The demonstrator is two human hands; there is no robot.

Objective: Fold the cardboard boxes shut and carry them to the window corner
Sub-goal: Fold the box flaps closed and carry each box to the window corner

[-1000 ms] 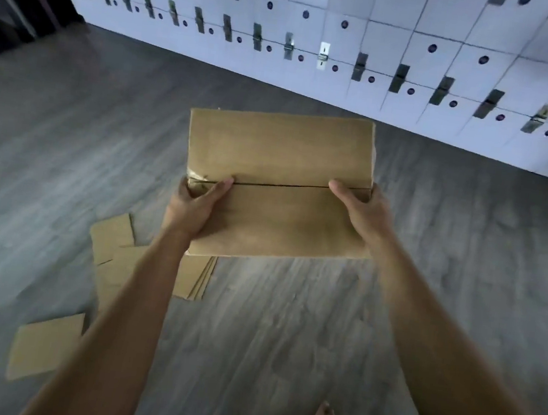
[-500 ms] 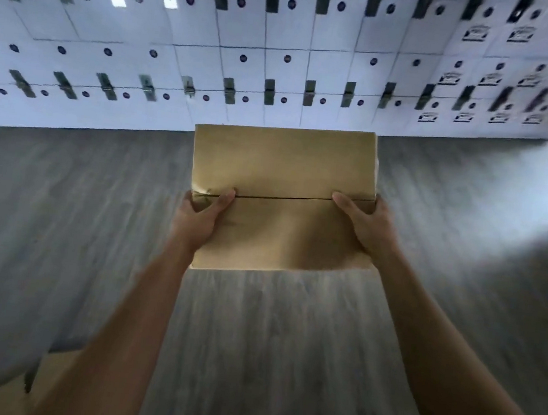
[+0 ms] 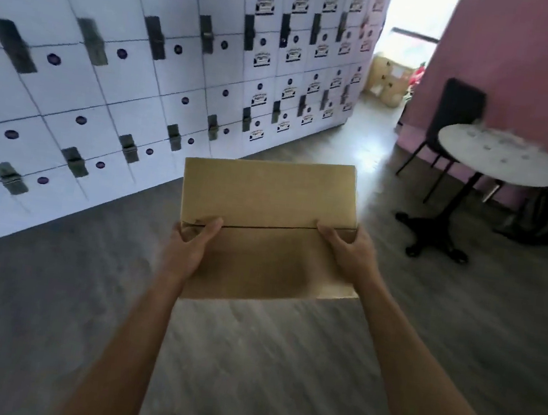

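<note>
left hand [image 3: 188,248] & right hand [image 3: 351,254] grip box [image 3: 266,199] ends, long axis crosswise; window corner [image 3: 409,24] ahead-right.

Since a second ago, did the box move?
Yes. The cardboard box, held by the left hand and right hand, swung rightward along the locker wall toward the round table and window.

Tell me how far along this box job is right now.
Done: the box is folded shut, its two top flaps meeting at a seam. In hand: the left hand and right hand grip its sides and hold it above the floor. Left: carrying it past the lockers to the bright window corner, where other boxes already sit, and putting it down there.
</note>
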